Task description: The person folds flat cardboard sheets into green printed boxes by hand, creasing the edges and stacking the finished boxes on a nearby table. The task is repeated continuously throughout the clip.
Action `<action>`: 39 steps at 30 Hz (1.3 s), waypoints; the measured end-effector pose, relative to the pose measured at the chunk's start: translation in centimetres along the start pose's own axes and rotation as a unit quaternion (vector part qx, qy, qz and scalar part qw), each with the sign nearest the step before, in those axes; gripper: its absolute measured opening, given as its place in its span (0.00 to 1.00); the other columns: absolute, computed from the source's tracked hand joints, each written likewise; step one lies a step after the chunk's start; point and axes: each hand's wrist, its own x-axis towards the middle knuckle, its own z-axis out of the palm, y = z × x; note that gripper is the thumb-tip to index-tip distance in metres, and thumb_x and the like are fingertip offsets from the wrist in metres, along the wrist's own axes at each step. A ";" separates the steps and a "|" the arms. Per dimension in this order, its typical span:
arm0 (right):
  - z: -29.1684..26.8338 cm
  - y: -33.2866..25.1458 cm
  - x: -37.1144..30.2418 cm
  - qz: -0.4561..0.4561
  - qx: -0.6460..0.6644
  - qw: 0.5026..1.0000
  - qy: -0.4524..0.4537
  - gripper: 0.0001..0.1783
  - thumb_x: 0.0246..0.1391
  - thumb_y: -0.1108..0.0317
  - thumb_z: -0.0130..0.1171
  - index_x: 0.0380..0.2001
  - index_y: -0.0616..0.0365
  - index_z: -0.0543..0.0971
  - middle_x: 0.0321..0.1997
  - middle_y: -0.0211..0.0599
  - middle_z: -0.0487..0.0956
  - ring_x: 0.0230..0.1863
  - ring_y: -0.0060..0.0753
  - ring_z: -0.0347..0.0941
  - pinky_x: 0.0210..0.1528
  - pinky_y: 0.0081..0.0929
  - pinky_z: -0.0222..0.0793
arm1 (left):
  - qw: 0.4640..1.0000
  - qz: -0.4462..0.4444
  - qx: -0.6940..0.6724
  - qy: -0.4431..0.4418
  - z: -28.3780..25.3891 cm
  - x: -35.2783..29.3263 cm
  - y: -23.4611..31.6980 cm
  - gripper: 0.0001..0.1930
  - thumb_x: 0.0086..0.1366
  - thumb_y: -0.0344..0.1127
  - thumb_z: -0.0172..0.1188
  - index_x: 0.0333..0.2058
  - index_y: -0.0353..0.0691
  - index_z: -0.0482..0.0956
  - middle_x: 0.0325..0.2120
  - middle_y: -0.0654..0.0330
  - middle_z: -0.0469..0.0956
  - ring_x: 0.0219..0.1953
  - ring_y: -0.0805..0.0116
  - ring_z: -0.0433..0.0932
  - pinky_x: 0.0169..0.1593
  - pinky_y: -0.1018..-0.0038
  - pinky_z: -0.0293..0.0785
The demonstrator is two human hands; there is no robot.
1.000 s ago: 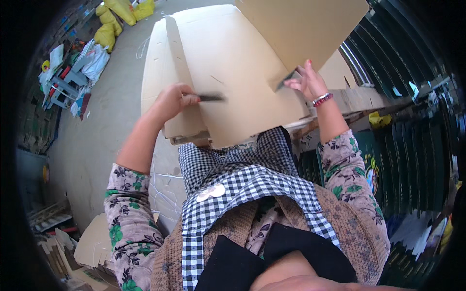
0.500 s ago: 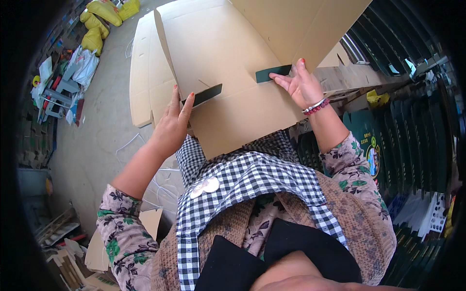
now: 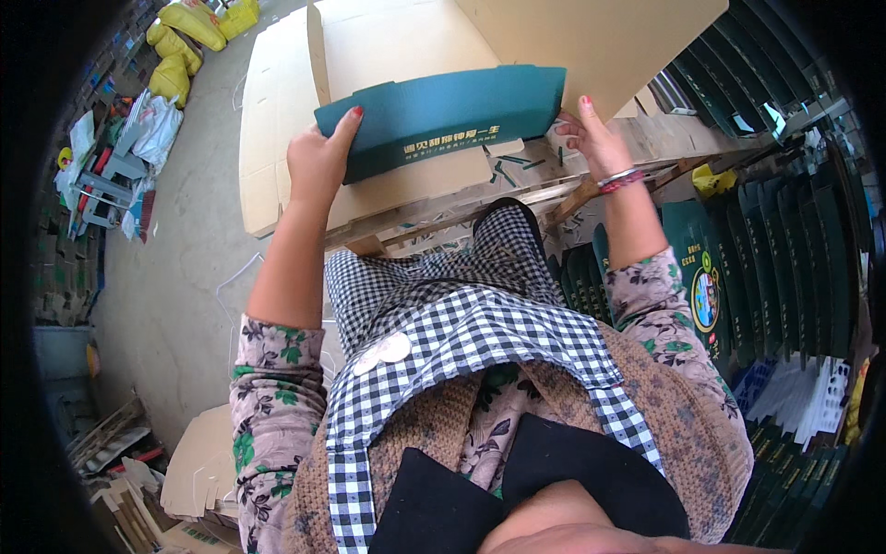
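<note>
A cardboard box [image 3: 401,42], brown inside, lies partly folded on a wooden bench in front of me. Its near panel [image 3: 452,115] stands raised, with the dark green printed outside facing me. My left hand [image 3: 318,159] grips the panel's left end, thumb on the green face and the other fingers hidden behind it. At the right end is my right hand [image 3: 595,140], thumb upright and fingers apart beside the panel's lower corner. Whether those fingertips touch the cardboard, I cannot tell.
Small green scraps [image 3: 506,173] lie on the wooden bench [image 3: 646,138]. Several dark green flattened boxes [image 3: 775,268] stand stacked at the right. Yellow sacks [image 3: 171,78] and a pile of tools and bags [image 3: 125,166] lie on the floor at the left.
The near panel, flat before with its brown side showing, is now folded up with its green side toward me. Both small green end flaps are hidden behind it. My left hand has moved slightly left and up.
</note>
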 end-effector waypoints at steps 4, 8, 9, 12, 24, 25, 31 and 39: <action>3.7 2.9 0.5 -0.130 -0.082 0.971 0.180 0.17 0.55 0.57 0.62 0.34 0.62 0.78 0.25 0.33 0.78 0.23 0.23 0.72 0.22 0.19 0.65 | 0.986 0.094 0.090 0.103 1.8 1.9 -0.4 0.23 0.58 0.50 0.61 0.43 0.37 0.80 0.35 0.49 0.81 0.39 0.56 0.80 0.44 0.67 0.73; 2.8 3.9 0.6 -0.155 -0.308 0.936 0.076 0.14 0.49 0.60 0.64 0.29 0.63 0.80 0.23 0.38 0.78 0.24 0.32 0.73 0.28 0.27 0.68 | 0.874 0.351 0.257 0.218 2.6 1.3 1.1 0.14 0.59 0.37 0.60 0.45 0.45 0.81 0.44 0.54 0.78 0.48 0.56 0.75 0.53 0.67 0.70; 3.0 2.0 -1.0 -0.109 -0.418 0.902 -0.017 0.16 0.48 0.58 0.64 0.30 0.63 0.81 0.26 0.44 0.79 0.27 0.40 0.75 0.32 0.32 0.70 | 0.883 0.383 0.219 0.162 2.8 1.4 -0.2 0.15 0.59 0.36 0.60 0.45 0.45 0.81 0.43 0.54 0.79 0.48 0.56 0.75 0.53 0.66 0.70; 4.8 -2.1 -6.1 -0.120 -0.431 0.886 -0.122 0.17 0.44 0.60 0.65 0.34 0.61 0.81 0.31 0.48 0.80 0.34 0.46 0.77 0.39 0.37 0.71 | 0.919 0.354 0.171 -0.035 2.2 1.3 0.5 0.14 0.58 0.36 0.62 0.43 0.44 0.81 0.40 0.55 0.80 0.45 0.57 0.77 0.50 0.65 0.72; 10.0 -4.4 1.7 -0.145 -0.616 0.695 -0.342 0.07 0.40 0.73 0.63 0.28 0.58 0.82 0.27 0.51 0.79 0.31 0.50 0.77 0.36 0.39 0.73 | 0.859 0.183 0.255 -0.405 -0.1 3.6 2.3 0.08 0.50 0.27 0.65 0.32 0.35 0.81 0.26 0.48 0.79 0.30 0.52 0.77 0.39 0.66 0.75; 10.1 -4.2 1.7 -0.160 -0.616 0.688 -0.348 0.07 0.40 0.73 0.63 0.28 0.58 0.82 0.27 0.51 0.79 0.31 0.50 0.77 0.36 0.38 0.73 | 0.857 0.170 0.244 -0.421 -0.3 3.9 2.2 0.08 0.50 0.27 0.65 0.31 0.35 0.81 0.25 0.48 0.79 0.30 0.52 0.77 0.38 0.66 0.75; 7.4 -4.0 4.5 -0.238 -0.724 0.570 -0.306 0.08 0.43 0.72 0.58 0.30 0.58 0.81 0.33 0.49 0.80 0.37 0.51 0.77 0.42 0.40 0.73 | 0.901 0.211 0.248 -0.287 1.6 -0.6 4.2 0.09 0.54 0.30 0.57 0.35 0.40 0.80 0.29 0.50 0.78 0.36 0.54 0.78 0.39 0.62 0.74; 10.3 -9.2 3.4 -0.288 -0.455 0.826 -0.165 0.34 0.47 0.46 0.61 0.51 0.60 0.75 0.50 0.55 0.76 0.53 0.52 0.72 0.56 0.38 0.66 | 0.734 0.659 -0.161 -0.038 5.9 -12.9 9.2 0.21 0.55 0.30 0.57 0.50 0.47 0.75 0.52 0.54 0.73 0.53 0.56 0.73 0.60 0.59 0.64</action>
